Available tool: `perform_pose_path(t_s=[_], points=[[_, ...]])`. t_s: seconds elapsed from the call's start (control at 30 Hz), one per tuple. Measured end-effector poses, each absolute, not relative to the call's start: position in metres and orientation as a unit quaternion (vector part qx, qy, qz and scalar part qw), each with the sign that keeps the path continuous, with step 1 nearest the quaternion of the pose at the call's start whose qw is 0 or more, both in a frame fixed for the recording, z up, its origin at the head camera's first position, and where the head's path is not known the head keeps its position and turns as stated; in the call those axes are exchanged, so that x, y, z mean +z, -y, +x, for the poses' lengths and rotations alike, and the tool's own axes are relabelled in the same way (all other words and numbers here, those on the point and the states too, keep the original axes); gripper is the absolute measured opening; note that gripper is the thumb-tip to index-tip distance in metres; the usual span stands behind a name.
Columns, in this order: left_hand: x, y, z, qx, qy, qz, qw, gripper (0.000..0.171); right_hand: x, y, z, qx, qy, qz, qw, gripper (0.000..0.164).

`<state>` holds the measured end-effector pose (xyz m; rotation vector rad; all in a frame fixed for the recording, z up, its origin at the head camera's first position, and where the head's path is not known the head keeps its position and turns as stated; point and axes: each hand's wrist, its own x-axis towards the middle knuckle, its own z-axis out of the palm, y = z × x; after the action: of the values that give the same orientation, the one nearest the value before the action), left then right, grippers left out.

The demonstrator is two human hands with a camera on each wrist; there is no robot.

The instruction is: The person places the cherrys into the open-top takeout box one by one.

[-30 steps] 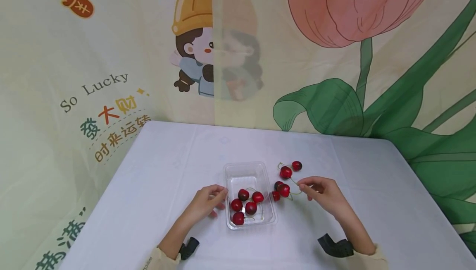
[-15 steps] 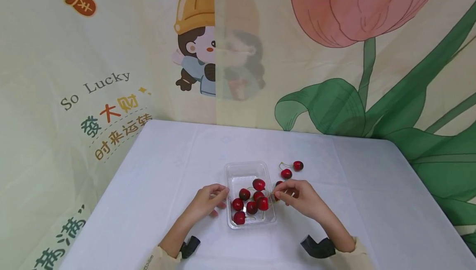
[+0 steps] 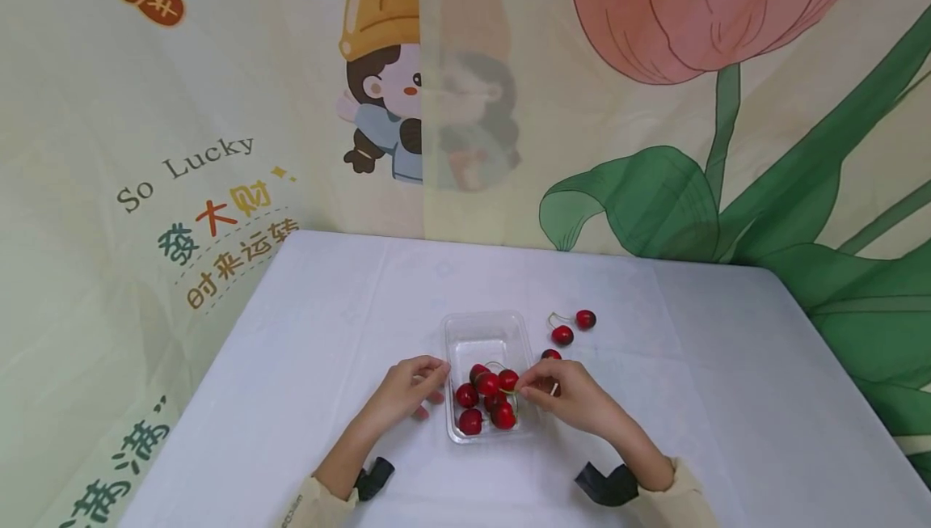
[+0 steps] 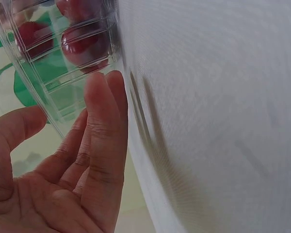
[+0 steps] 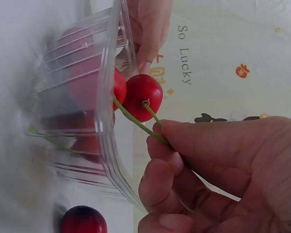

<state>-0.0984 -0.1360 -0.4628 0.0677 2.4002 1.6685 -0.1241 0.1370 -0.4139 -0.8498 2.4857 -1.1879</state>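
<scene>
A clear plastic box (image 3: 454, 338) holds several dark red cherries (image 3: 470, 421) in its near half. My right hand (image 3: 563, 394) is at the box's right rim and pinches two green stems (image 5: 143, 127) between thumb and forefinger. From one stem a cherry (image 5: 143, 97) hangs over the box; the second stem leads to another cherry (image 5: 119, 89), partly hidden behind the rim. My left hand (image 3: 409, 386) is at the left side of the box, fingers fairly straight and fingertips against its outer wall. In the left wrist view, the thumb is by the rim.
Right of the box, beyond my right hand, lie three loose cherries: one at the back (image 3: 585, 319), one with a joined stem (image 3: 562, 335), and one partly hidden (image 3: 551, 355). A white cloth covers the table (image 3: 349, 310). A printed curtain (image 3: 291, 67) hangs behind.
My right hand has moved left from the loose cherries to the box, carrying cherries by their stems over its rim. Fewer cherries lie outside the box. My left hand stays at its left side.
</scene>
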Motion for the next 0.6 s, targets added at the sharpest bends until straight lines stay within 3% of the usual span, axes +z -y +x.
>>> perform_pose_path(t_s=[0.6], points=[[-0.4617,0.1347,-0.0988,0.563,-0.819,0.018,0.11,0.039,-0.4142,-0.1262,-0.1241,-0.362,-0.871,-0.307,0.125,0.006]])
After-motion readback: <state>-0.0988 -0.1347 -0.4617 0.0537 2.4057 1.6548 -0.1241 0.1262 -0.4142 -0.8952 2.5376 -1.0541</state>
